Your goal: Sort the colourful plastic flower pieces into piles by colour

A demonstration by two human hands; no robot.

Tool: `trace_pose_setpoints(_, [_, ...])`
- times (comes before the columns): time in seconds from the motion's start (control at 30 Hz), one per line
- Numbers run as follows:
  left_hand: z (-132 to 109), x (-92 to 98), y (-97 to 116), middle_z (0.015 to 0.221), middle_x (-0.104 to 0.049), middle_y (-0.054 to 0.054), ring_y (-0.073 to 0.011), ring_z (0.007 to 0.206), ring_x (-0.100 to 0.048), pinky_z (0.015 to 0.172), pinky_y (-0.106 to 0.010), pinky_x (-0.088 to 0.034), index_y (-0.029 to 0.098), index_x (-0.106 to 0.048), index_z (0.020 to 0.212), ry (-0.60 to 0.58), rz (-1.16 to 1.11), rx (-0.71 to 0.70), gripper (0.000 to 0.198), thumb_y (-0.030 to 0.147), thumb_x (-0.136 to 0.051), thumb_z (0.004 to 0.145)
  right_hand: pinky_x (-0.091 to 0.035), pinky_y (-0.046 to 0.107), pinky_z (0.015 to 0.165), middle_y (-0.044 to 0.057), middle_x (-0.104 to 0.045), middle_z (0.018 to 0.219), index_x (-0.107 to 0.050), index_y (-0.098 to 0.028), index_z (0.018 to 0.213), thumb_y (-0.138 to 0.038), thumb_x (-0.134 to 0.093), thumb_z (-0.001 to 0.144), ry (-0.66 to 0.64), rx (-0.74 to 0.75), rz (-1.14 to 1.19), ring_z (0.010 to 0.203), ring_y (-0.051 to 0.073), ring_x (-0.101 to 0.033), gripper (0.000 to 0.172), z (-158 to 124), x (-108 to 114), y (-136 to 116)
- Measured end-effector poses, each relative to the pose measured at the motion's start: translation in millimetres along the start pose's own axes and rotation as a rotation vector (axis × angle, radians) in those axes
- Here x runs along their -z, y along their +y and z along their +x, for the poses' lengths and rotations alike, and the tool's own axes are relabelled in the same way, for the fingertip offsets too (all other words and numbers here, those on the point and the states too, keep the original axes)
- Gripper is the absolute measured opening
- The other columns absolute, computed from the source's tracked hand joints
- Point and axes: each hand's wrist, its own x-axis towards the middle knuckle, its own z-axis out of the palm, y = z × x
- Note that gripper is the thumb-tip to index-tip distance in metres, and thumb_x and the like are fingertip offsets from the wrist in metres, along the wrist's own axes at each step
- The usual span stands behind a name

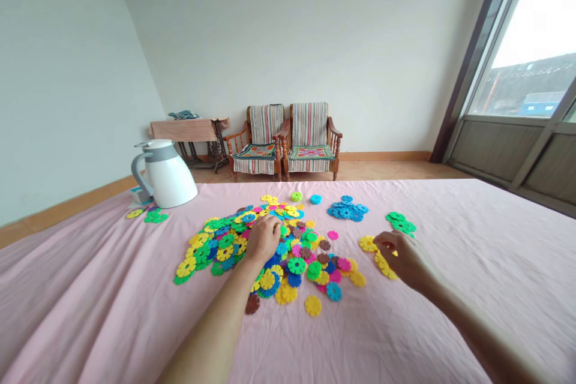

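A big mixed heap of coloured plastic snowflake discs [252,246] lies on the pink sheet [112,300]. My left hand [263,239] rests on top of the heap, fingers curled over discs near a yellow one. My right hand [400,258] is to the right, fingers pinched on a yellow disc at a small yellow group [369,244]. A sorted blue group [347,210] and a green group [400,223] lie beyond my right hand.
A white jug [164,173] stands at the back left of the sheet, with a few green and yellow discs [148,215] beside it. Two wooden armchairs [284,141] and a small table [189,131] stand against the far wall. A large window [531,66] is on the right.
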Motion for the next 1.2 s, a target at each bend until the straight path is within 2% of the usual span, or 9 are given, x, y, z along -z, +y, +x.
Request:
trace_pose_setpoints(0.2, [0, 1.4, 1, 0.085, -0.064, -0.004, -0.0196, 0.086, -0.058, 0.081, -0.032, -0.045, 0.02, -0.063, 0.079, -0.005, 0.005, -0.002, 0.018, 0.012, -0.047, 0.081, -0.042, 0.025, 0.068, 0.004, -0.065, 0.081, -0.068, -0.021, 0.088, -0.021, -0.047, 0.082, -0.19, 0.304, 0.189, 0.076, 0.016, -0.06, 0.021, -7, -14, -84])
trace_pose_setpoints(0.3, [0, 1.4, 1, 0.084, -0.064, -0.004, -0.0195, 0.086, -0.058, 0.081, -0.032, -0.045, 0.02, -0.062, 0.077, -0.006, 0.01, -0.005, 0.018, 0.012, -0.047, 0.081, -0.041, 0.026, 0.075, 0.004, -0.065, 0.089, -0.068, -0.023, 0.094, -0.015, -0.051, 0.08, -0.302, 0.429, 0.2, 0.086, 0.016, -0.059, 0.023, -12, -19, -123])
trace_pose_setpoints(0.47, [-1, 0.5, 2, 0.084, -0.064, -0.004, -0.0197, 0.088, -0.058, 0.083, -0.032, -0.045, 0.02, -0.061, 0.078, 0.004, 0.021, 0.002, 0.017, 0.011, -0.047, 0.081, -0.037, 0.031, 0.082, 0.006, -0.063, 0.097, -0.066, -0.023, 0.102, -0.023, -0.059, 0.079, -0.361, 0.479, 0.032, 0.093, 0.02, -0.055, 0.024, -14, -36, -145])
trace_pose_setpoints(0.6, [-1, 0.1, 2, 0.083, -0.064, -0.004, -0.0197, 0.086, -0.058, 0.082, -0.032, -0.045, 0.02, -0.06, 0.076, 0.004, 0.024, -0.003, 0.017, 0.011, -0.047, 0.081, -0.036, 0.031, 0.078, 0.004, -0.061, 0.092, -0.065, -0.022, 0.09, -0.022, -0.056, 0.084, -0.319, 0.553, -0.07, 0.088, 0.018, -0.054, 0.01, -17, -45, -142])
trace_pose_setpoints(0.7, [-1, -0.4, 2, 0.084, -0.064, -0.004, -0.0198, 0.087, -0.058, 0.082, -0.032, -0.044, 0.02, -0.06, 0.078, 0.004, 0.026, -0.004, 0.017, 0.011, -0.046, 0.082, -0.034, 0.032, 0.075, 0.004, -0.06, 0.086, -0.061, -0.019, 0.081, -0.016, -0.048, 0.088, -0.242, 0.647, -0.161, 0.081, 0.018, -0.052, 0.016, -22, -46, -140])
trace_pose_setpoints(0.8, [-1, -0.6, 1, 0.085, -0.064, -0.005, -0.0199, 0.088, -0.058, 0.083, -0.032, -0.044, 0.019, -0.06, 0.078, 0.003, 0.029, -0.005, 0.016, 0.011, -0.046, 0.081, -0.034, 0.031, 0.074, 0.005, -0.06, 0.085, -0.059, -0.018, 0.083, -0.01, -0.044, 0.088, -0.136, 0.643, -0.219, 0.081, 0.019, -0.051, 0.018, -24, -44, -140])
trace_pose_setpoints(0.87, [0, -0.4, 1, 0.085, -0.064, -0.005, -0.02, 0.087, -0.058, 0.082, -0.032, -0.044, 0.019, -0.06, 0.078, 0.002, 0.032, -0.007, 0.016, 0.011, -0.047, 0.081, -0.034, 0.03, 0.071, 0.005, -0.06, 0.084, -0.059, -0.018, 0.083, -0.009, -0.045, 0.087, -0.082, 0.547, -0.217, 0.081, 0.018, -0.051, 0.017, -21, -42, -137])
trace_pose_setpoints(0.97, [0, 0.2, 1, 0.084, -0.064, -0.004, -0.0197, 0.087, -0.058, 0.082, -0.032, -0.045, 0.02, -0.061, 0.079, 0.0, 0.033, -0.009, 0.017, 0.011, -0.047, 0.081, -0.034, 0.027, 0.068, 0.003, -0.062, 0.083, -0.06, -0.02, 0.081, -0.015, -0.044, 0.089, -0.01, 0.31, -0.2, 0.079, 0.017, -0.053, 0.019, -6, -33, -117])
trace_pose_setpoints(1.2, [-1, -0.2, -1, 0.086, -0.064, -0.005, -0.0205, 0.089, -0.058, 0.083, -0.033, -0.045, 0.02, -0.061, 0.079, 0.002, 0.038, -0.031, 0.016, 0.012, -0.047, 0.082, -0.034, 0.029, 0.059, 0.009, -0.067, 0.08, -0.068, -0.02, 0.08, -0.026, -0.043, 0.084, 0.149, -0.196, -0.285, 0.075, 0.021, -0.058, 0.026, 37, 8, -9])
